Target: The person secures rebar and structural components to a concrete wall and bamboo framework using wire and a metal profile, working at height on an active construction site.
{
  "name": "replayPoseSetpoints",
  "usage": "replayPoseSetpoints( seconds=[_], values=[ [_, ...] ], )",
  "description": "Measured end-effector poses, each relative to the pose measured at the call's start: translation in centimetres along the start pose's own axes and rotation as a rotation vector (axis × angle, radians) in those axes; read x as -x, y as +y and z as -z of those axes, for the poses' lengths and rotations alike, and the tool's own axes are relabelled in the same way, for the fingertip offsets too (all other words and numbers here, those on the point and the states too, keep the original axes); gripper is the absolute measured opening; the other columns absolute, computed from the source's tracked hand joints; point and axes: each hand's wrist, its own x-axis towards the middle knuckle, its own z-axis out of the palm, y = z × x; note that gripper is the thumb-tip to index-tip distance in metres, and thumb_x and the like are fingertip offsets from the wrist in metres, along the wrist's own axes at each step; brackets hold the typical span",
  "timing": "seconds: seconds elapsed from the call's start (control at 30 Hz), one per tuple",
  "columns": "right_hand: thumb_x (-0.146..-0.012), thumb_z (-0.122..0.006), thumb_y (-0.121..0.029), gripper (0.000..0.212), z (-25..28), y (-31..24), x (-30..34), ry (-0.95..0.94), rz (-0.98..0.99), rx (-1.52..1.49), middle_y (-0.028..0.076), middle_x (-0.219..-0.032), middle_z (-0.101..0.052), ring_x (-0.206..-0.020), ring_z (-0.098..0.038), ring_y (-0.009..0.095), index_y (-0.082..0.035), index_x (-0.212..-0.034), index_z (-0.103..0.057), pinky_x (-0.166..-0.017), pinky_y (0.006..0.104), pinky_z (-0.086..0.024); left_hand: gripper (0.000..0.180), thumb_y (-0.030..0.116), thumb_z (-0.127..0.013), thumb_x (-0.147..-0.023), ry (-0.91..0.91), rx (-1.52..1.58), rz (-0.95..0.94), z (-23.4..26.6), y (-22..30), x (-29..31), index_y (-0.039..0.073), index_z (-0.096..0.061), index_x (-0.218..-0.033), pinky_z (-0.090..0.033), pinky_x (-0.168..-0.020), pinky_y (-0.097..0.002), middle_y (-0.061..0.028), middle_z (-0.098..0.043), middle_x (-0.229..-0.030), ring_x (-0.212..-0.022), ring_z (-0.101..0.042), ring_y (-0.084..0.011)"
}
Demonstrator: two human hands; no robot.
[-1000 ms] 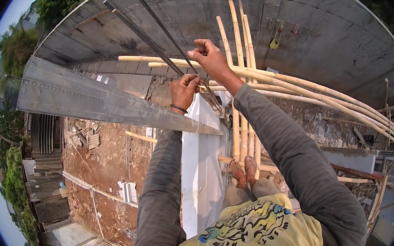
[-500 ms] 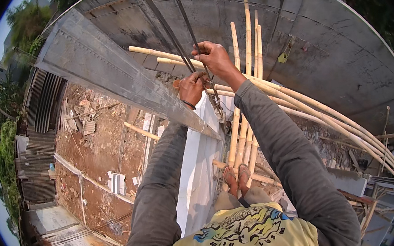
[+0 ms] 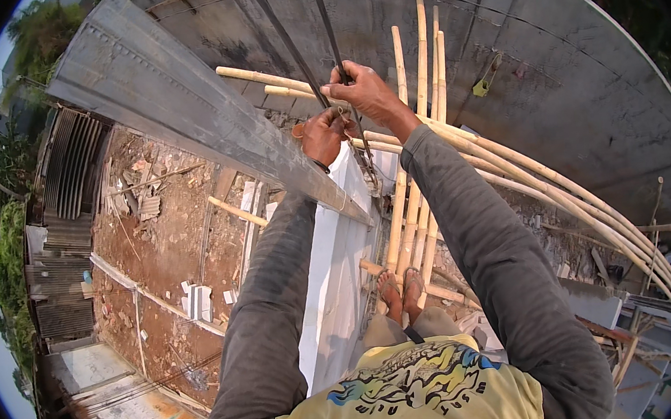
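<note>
Thin dark steel rods rise from the top of the white block wall (image 3: 324, 292) in front of me. My right hand (image 3: 375, 97) closes its thumb and fingers around the right steel rod (image 3: 326, 22). Lower and to the left, my left hand (image 3: 321, 139) is pinched beside the foot of the left steel rod (image 3: 277, 27). Something small and thin, perhaps wire, shows by its fingertips; the fingers mostly hide it. A long grey metal channel (image 3: 193, 102) slants past my left forearm, its narrow end over the wall.
Bamboo poles (image 3: 545, 179) cross on the right, and my feet (image 3: 401, 292) stand on bamboo below. A tall grey concrete wall (image 3: 577, 94) curves behind. Rubble-strewn earth (image 3: 152, 253) lies far below on the left, near corrugated sheets (image 3: 65, 168).
The right rod's top has swung right, away from the left rod. My right hand has shifted slightly up along it, and my left hand a little up and left. The view has moved slightly.
</note>
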Motion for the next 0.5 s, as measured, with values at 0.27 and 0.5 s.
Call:
replayPoseSetpoints(
  seconds=[0.27,0.5],
  values=[
    [-0.085,-0.062,-0.021,0.022,-0.6,2.2,-1.3,0.454,0.479,0.434,0.013,-0.088,-0.056,-0.076,-0.056,0.028,0.000,-0.093,-0.062,-0.069,0.0374,-0.044,0.015,0.007,-0.059,-0.089,0.006,0.080,0.008,-1.1,1.7,0.2,-0.005,-0.065,-0.096,-0.053,-0.055,-0.0240,-0.0082,-0.068,-0.077,-0.064,-0.066,-0.0139],
    [-0.081,-0.060,0.001,0.012,-2.5,2.5,0.9,0.638,0.514,0.323,0.015,-0.084,-0.058,-0.074,-0.060,0.034,-0.001,-0.092,-0.062,-0.065,0.0398,-0.048,0.016,0.008,-0.058,-0.090,0.048,-0.017,0.006,-0.9,2.2,0.4,-0.006,-0.065,-0.096,-0.053,-0.055,-0.0245,-0.0090,-0.068,-0.077,-0.064,-0.066,-0.0135]
  ],
)
